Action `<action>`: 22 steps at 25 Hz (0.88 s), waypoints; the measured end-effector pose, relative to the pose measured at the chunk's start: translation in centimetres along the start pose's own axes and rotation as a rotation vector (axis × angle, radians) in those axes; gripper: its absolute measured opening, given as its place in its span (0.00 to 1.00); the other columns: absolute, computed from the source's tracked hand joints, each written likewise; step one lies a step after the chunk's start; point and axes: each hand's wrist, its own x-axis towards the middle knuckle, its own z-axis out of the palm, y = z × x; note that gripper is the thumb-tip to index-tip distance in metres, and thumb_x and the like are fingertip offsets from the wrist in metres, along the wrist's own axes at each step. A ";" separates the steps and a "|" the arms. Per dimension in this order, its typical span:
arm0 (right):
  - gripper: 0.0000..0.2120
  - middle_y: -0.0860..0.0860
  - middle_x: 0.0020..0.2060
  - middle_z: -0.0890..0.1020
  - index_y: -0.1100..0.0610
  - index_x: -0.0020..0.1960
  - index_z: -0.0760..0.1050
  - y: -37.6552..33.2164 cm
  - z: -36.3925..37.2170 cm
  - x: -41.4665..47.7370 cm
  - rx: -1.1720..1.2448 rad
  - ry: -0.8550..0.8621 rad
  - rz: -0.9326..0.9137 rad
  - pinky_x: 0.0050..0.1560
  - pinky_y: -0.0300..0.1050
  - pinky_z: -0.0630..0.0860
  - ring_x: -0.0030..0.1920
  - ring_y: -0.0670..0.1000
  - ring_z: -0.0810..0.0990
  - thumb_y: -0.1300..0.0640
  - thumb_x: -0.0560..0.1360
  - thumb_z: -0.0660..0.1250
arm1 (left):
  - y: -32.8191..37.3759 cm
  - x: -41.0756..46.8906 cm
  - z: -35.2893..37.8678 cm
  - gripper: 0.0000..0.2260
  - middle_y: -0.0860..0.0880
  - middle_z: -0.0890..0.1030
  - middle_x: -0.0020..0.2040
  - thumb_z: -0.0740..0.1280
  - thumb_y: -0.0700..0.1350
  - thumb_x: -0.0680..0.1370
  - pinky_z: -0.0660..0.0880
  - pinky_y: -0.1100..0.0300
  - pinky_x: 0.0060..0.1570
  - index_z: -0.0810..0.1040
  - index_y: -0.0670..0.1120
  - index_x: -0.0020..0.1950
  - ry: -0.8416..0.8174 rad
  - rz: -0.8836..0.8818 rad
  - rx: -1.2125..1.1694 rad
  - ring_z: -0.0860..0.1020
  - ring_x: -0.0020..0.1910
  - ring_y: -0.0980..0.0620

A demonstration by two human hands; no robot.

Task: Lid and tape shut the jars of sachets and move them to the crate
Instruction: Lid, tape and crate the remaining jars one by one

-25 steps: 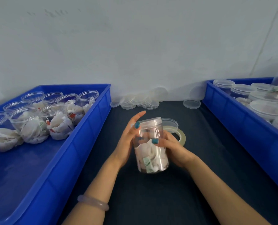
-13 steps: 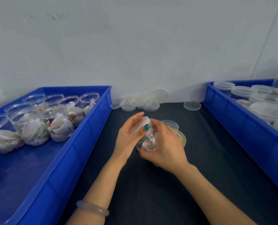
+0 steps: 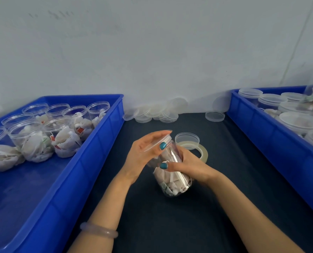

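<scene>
Clear jar (image 3: 172,179) tilted | left hand (image 3: 143,154) clasps lid (image 3: 160,141) | right hand (image 3: 188,165) grips jar

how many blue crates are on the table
2. The left crate holds open jars of sachets; the right crate holds lidded jars. None seem hidden, though both run off frame.
</scene>
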 end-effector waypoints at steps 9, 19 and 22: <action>0.39 0.35 0.44 0.78 0.42 0.62 0.63 -0.9 2.8 -0.2 -0.623 0.459 -0.079 0.46 0.44 0.78 0.44 0.41 0.80 0.29 0.57 0.69 | 0.4 0.4 0.3 0.20 0.57 0.80 0.63 0.69 0.58 0.75 0.74 0.66 0.60 0.79 0.55 0.66 0.060 0.032 0.186 0.76 0.65 0.59; 0.14 0.50 0.50 0.85 0.41 0.52 0.83 -0.6 0.3 -0.7 0.217 -0.236 -0.007 0.56 0.46 0.79 0.53 0.51 0.83 0.47 0.67 0.71 | 0.2 0.0 -0.5 0.15 0.51 0.82 0.63 0.67 0.52 0.77 0.78 0.59 0.57 0.82 0.53 0.63 -0.119 0.006 -0.055 0.80 0.63 0.50; 0.18 0.49 0.52 0.84 0.47 0.56 0.80 -0.8 0.3 -1.0 0.171 -0.264 0.002 0.57 0.44 0.78 0.55 0.51 0.83 0.46 0.67 0.70 | 0.0 -0.1 -0.2 0.15 0.50 0.83 0.61 0.68 0.51 0.75 0.78 0.57 0.56 0.83 0.52 0.61 -0.123 0.014 -0.055 0.81 0.61 0.49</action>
